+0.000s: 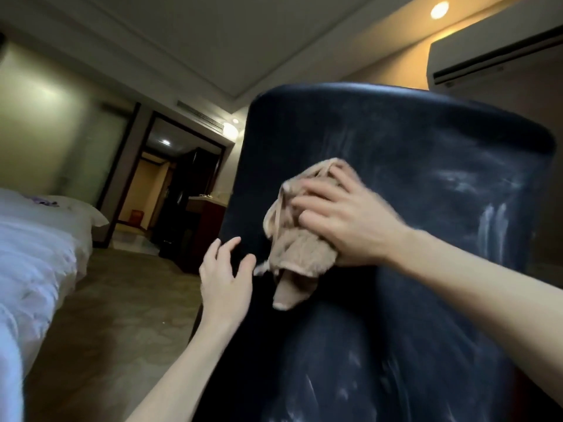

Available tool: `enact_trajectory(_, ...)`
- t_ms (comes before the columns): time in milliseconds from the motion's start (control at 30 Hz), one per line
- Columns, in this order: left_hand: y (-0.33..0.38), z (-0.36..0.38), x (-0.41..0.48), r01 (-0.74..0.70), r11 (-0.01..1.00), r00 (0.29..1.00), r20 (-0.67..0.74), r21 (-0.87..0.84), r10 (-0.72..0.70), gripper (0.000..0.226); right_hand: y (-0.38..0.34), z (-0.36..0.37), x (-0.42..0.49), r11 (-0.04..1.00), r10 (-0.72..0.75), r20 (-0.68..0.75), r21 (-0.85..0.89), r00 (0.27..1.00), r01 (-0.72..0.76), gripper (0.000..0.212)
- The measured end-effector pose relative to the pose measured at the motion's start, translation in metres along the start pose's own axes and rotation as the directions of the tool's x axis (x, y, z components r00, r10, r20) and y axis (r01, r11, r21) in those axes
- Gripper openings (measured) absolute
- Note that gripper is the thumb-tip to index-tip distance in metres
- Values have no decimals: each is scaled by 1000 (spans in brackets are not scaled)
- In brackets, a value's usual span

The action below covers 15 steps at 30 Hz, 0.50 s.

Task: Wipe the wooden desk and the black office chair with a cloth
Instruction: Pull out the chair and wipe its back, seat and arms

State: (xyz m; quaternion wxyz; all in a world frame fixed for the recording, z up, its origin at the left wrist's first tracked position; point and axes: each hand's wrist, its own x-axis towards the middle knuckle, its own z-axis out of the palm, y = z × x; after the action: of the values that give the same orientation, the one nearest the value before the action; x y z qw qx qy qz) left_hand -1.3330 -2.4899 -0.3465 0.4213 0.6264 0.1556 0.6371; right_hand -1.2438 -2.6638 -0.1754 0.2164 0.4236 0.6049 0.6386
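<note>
The black office chair's backrest (396, 153) fills the right half of the view, streaked with pale dust marks. My right hand (344, 220) lies flat on a crumpled beige cloth (300, 251), pressing it against the middle of the backrest with fingers spread. A loose end of the cloth hangs down below the hand. My left hand (227, 277) is at the chair's left edge, its fingers relaxed and touching the black surface. The wooden desk is not in view.
A bed with white linen (36, 254) runs along the left. Carpeted floor (122, 300) lies between the bed and the chair. A dark doorway (170, 184) and a dark cabinet (207, 220) stand behind. An air conditioner (493, 53) hangs at upper right.
</note>
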Motion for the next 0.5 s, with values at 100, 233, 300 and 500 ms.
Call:
enact_trajectory(100, -7, 1, -3, 11, 1000, 996, 91, -15, -10, 53, 37, -22, 14, 976, 163, -146, -124, 976, -181, 34)
enact_trajectory(233, -12, -4, 8, 81, 991, 992, 101, -109, -70, 55, 82, -49, 38, 887, 452, -38, -90, 891, -454, 61)
enact_trajectory(300, -14, -11, 19, 203, 954, 976, 117, -220, -181, 54, 92, -49, 44, 838, 544, 77, -10, 835, -545, 70)
enact_trajectory(500, -41, -28, 26, 394, 876, 918, 172, -277, -358, 42, 51, -22, 27, 862, 497, 135, 37, 857, -505, 65)
